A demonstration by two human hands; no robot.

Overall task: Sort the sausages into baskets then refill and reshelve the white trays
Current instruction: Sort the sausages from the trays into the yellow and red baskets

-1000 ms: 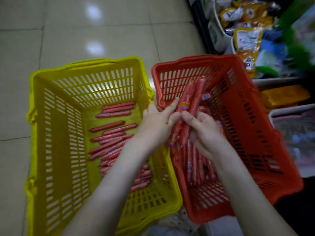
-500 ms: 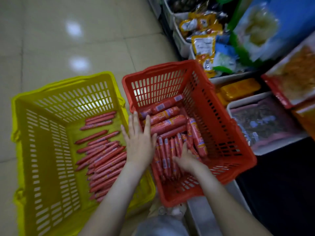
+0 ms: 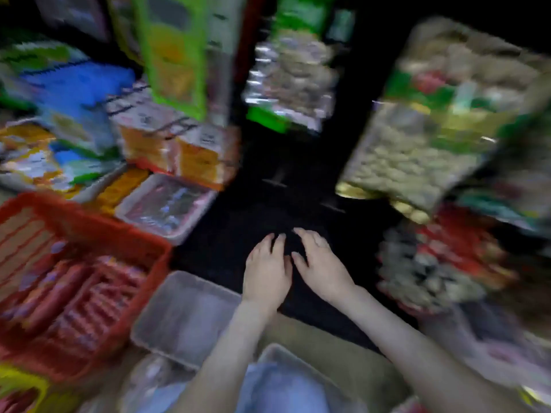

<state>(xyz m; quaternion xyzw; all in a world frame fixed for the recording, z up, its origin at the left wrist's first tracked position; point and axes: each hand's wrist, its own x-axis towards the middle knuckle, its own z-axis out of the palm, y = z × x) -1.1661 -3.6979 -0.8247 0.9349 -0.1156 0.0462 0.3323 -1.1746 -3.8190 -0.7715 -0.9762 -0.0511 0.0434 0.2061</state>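
The frame is blurred by motion. My left hand (image 3: 268, 271) and my right hand (image 3: 320, 263) reach side by side, fingers loose, over a dark shelf gap (image 3: 268, 210); neither holds anything. The red basket (image 3: 98, 231) stands at the left with several red sausages (image 3: 74, 290) lying in it. Only a corner of the yellow basket (image 3: 24, 389) shows at the bottom left. A white tray (image 3: 185, 317) with nothing in it lies below my left hand, and a second white tray (image 3: 283, 357) shows under my arms.
Packaged snacks fill the shelves: green and blue bags (image 3: 74, 93) at the left, a big bag of pale pieces (image 3: 423, 144) at the right, red packs (image 3: 441, 263) beside my right hand. A filled white tray (image 3: 167, 204) sits behind the red basket.
My view has swung right from the baskets to the shelf. Both hands left the red basket's sausages and moved over the dark shelf gap, holding nothing.
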